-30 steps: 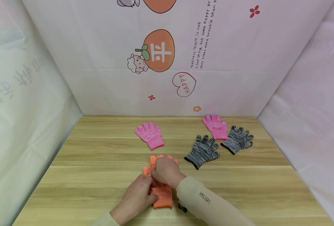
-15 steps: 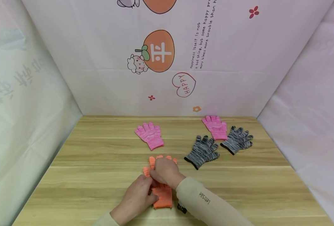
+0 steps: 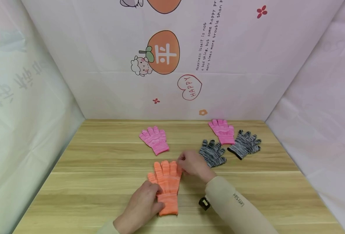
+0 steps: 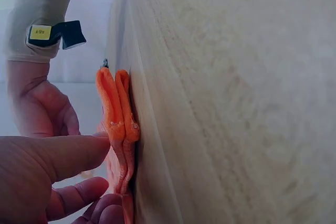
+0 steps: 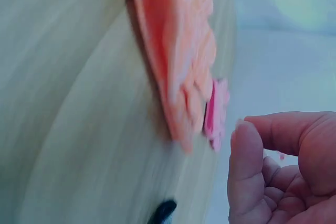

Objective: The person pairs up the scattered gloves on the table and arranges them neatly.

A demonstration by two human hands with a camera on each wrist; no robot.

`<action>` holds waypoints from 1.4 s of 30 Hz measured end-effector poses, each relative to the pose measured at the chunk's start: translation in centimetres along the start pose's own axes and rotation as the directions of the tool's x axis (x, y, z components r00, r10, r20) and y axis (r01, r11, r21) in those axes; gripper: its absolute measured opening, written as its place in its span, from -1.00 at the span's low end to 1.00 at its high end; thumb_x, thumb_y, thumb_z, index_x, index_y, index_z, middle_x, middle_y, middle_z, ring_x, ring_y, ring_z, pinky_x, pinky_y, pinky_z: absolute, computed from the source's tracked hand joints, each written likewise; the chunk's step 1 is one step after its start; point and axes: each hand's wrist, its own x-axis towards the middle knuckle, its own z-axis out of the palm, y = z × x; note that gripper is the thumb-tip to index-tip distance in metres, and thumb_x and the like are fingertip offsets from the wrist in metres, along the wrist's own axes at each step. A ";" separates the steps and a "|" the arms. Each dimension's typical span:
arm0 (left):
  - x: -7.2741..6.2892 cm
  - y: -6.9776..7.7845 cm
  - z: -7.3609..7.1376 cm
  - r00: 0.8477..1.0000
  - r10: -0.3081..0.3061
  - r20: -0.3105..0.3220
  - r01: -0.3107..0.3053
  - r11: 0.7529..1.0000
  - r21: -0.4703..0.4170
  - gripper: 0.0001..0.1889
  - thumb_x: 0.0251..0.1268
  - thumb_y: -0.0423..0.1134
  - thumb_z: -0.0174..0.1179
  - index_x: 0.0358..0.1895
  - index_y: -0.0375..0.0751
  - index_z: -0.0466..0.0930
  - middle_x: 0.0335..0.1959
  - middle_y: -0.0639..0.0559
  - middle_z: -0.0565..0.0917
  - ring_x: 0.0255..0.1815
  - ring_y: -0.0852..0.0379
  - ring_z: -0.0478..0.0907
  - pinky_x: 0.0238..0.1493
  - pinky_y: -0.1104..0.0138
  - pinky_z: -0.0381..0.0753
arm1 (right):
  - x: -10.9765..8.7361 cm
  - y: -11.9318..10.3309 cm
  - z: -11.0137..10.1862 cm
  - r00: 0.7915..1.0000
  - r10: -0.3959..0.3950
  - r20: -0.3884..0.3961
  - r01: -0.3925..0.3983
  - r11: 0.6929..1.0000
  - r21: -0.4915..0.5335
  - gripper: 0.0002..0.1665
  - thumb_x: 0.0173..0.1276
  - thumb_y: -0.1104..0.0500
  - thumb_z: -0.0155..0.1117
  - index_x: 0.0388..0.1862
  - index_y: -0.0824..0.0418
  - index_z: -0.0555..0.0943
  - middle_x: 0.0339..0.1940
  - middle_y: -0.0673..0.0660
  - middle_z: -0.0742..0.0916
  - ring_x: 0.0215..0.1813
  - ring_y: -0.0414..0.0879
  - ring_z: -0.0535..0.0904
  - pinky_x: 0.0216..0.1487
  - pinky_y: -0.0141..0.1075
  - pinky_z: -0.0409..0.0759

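Two orange gloves [image 3: 167,180] lie stacked flat on the wooden table [image 3: 87,182], fingers pointing away from me. My left hand [image 3: 157,196] holds their left edge near the cuff. In the left wrist view my thumb [image 4: 68,153] presses on the upper of the two orange layers [image 4: 116,121]. My right hand [image 3: 181,161] hovers just right of the orange fingertips, loosely curled and holding nothing. The right wrist view shows its fingers [image 5: 247,166] bare, with the orange gloves [image 5: 176,61] blurred beyond.
A pink glove [image 3: 154,140] lies behind the orange pair. A second pink glove [image 3: 222,131] and two grey striped gloves [image 3: 212,153] [image 3: 245,144] lie at the back right. Printed sheets wall in the table on three sides.
My right hand has lifted off the orange gloves and moved right toward the nearer grey glove, uncovering the orange fingers. The left hand has stayed in place.
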 end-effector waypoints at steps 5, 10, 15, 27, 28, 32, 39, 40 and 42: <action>-0.2 0.8 0.1 0.999 0.053 -0.010 -0.052 0.998 0.047 -0.68 0.15 -0.15 0.49 -0.07 -0.17 0.67 -0.24 0.10 0.51 -0.35 0.30 0.37 -0.29 0.35 0.52 | 0.2 1.4 -0.3 0.999 0.029 -0.025 -0.028 1.000 0.003 -0.88 0.49 0.14 0.25 -0.19 0.14 0.70 -0.64 0.10 0.71 -0.59 -0.11 0.57 -0.37 -0.27 0.51; -0.2 1.1 0.5 0.993 0.115 -0.007 -0.114 0.989 0.095 -0.68 0.14 -0.18 0.48 -0.05 -0.14 0.68 -0.24 0.13 0.51 -0.31 0.29 0.38 -0.27 0.37 0.50 | 0.6 1.3 0.9 0.999 0.009 -0.050 -0.009 1.000 -0.006 -0.89 0.48 0.14 0.30 -0.12 0.14 0.69 -0.51 0.05 0.73 -0.57 -0.12 0.62 -0.36 -0.28 0.58; -0.2 1.0 0.9 0.992 0.130 0.010 -0.130 0.986 0.103 -0.68 0.13 -0.20 0.48 -0.05 -0.13 0.68 -0.26 0.15 0.49 -0.33 0.30 0.36 -0.30 0.40 0.47 | 1.2 0.0 2.1 0.997 -0.062 -0.048 0.058 0.995 -0.078 -0.86 0.42 0.16 0.33 -0.12 0.14 0.74 -0.27 0.01 0.77 -0.42 -0.18 0.60 -0.25 -0.24 0.64; -0.2 0.8 1.3 0.990 0.142 -0.003 -0.141 0.983 0.118 -0.68 0.12 -0.20 0.49 -0.05 -0.14 0.70 -0.25 0.13 0.53 -0.31 0.31 0.39 -0.28 0.40 0.51 | 2.7 -1.5 3.7 1.000 0.002 0.012 0.000 0.988 -0.156 -0.64 0.54 0.09 0.21 0.22 0.15 0.65 0.11 0.10 0.77 -0.01 -0.04 0.68 0.09 -0.09 0.66; -0.2 0.8 1.3 0.989 0.145 -0.006 -0.143 0.982 0.119 -0.68 0.12 -0.20 0.49 -0.05 -0.14 0.70 -0.25 0.13 0.53 -0.31 0.31 0.40 -0.28 0.40 0.51 | 2.9 -1.5 3.8 1.000 0.008 0.013 -0.006 0.988 -0.155 -0.66 0.55 0.09 0.20 0.21 0.14 0.65 0.07 0.09 0.77 -0.07 -0.06 0.67 0.04 -0.11 0.66; -0.2 0.8 1.3 0.989 0.149 -0.011 -0.146 0.982 0.118 -0.67 0.12 -0.20 0.49 -0.04 -0.13 0.70 -0.25 0.13 0.52 -0.31 0.30 0.39 -0.30 0.40 0.49 | 3.2 -1.4 4.0 1.000 0.017 0.016 -0.015 0.990 -0.139 -0.76 0.56 0.08 0.20 0.08 0.11 0.67 -0.21 0.03 0.75 -0.33 -0.10 0.58 -0.19 -0.20 0.59; -0.4 0.8 1.3 0.985 0.171 -0.026 -0.167 0.978 0.121 -0.67 0.08 -0.21 0.50 -0.06 -0.12 0.69 -0.26 0.14 0.50 -0.32 0.30 0.38 -0.32 0.40 0.47 | 3.2 -1.5 4.0 1.000 -0.020 0.002 0.020 0.995 -0.101 -0.85 0.54 0.10 0.21 -0.03 0.09 0.65 -0.46 0.01 0.68 -0.49 -0.11 0.54 -0.39 -0.25 0.52; -0.4 0.8 1.3 0.985 0.172 -0.027 -0.167 0.978 0.123 -0.67 0.08 -0.21 0.50 -0.06 -0.12 0.69 -0.27 0.14 0.50 -0.32 0.30 0.38 -0.32 0.40 0.47 | 3.2 -1.6 4.0 1.000 -0.022 0.000 0.022 0.995 -0.093 -0.86 0.55 0.10 0.21 -0.03 0.09 0.64 -0.48 0.01 0.66 -0.52 -0.11 0.53 -0.43 -0.26 0.50; -0.4 0.8 1.3 0.985 0.169 -0.025 -0.165 0.978 0.126 -0.67 0.08 -0.22 0.50 -0.07 -0.12 0.69 -0.27 0.15 0.50 -0.32 0.30 0.38 -0.32 0.41 0.47 | 3.2 -1.6 4.0 1.000 -0.023 -0.002 0.023 0.997 -0.076 -0.87 0.55 0.11 0.20 -0.04 0.08 0.63 -0.52 0.02 0.65 -0.57 -0.12 0.50 -0.49 -0.27 0.46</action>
